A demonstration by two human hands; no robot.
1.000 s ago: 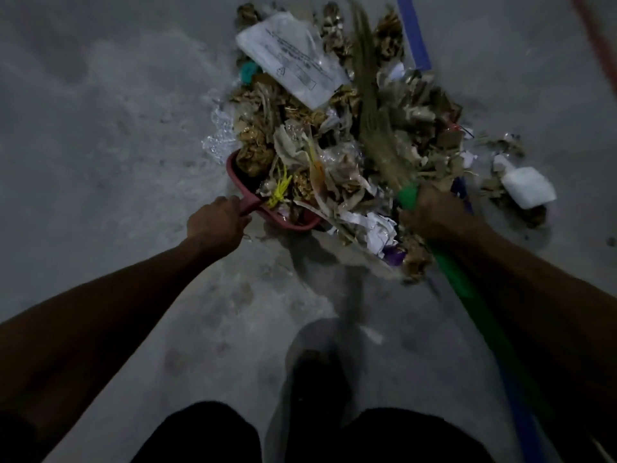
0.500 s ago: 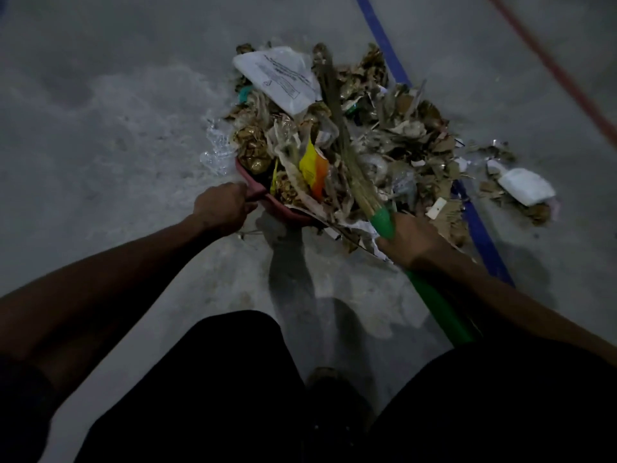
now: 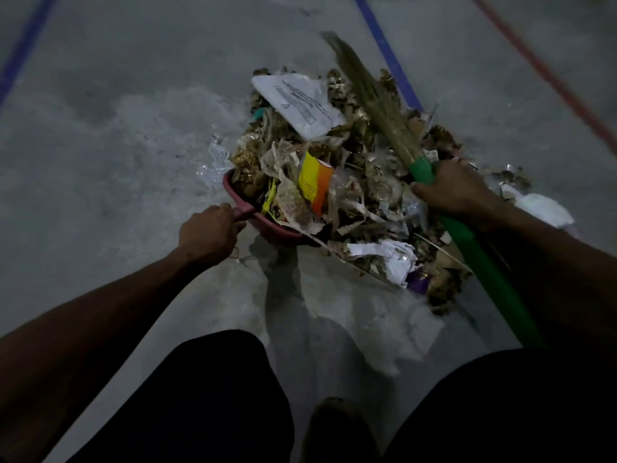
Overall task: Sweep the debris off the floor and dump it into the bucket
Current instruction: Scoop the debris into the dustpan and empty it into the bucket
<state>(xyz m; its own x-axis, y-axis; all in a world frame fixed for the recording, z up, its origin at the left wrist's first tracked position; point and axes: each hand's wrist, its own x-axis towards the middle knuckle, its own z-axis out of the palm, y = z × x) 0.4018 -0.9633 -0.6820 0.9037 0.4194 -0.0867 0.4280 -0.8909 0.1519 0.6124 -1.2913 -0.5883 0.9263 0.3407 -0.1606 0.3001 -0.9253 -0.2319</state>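
left hand (image 3: pixel 208 233): my grip's wrapped tight round the handle of the red dustpan (image 3: pixel 245 208), pan sitting low at the near edge of the pile

right hand (image 3: pixel 457 192): grip closed on the green broom (image 3: pixel 467 240) handle, right below the bristles, which lie angled over the far side of the heap

debris (image 3: pixel 337 182): big mound on the floor (image 3: pixel 117 145), partly heaped over the dustpan; white printed bag (image 3: pixel 300 103) on top, yellow-orange wrapper (image 3: pixel 314 182) mid-pile

bucket: can't see it from here
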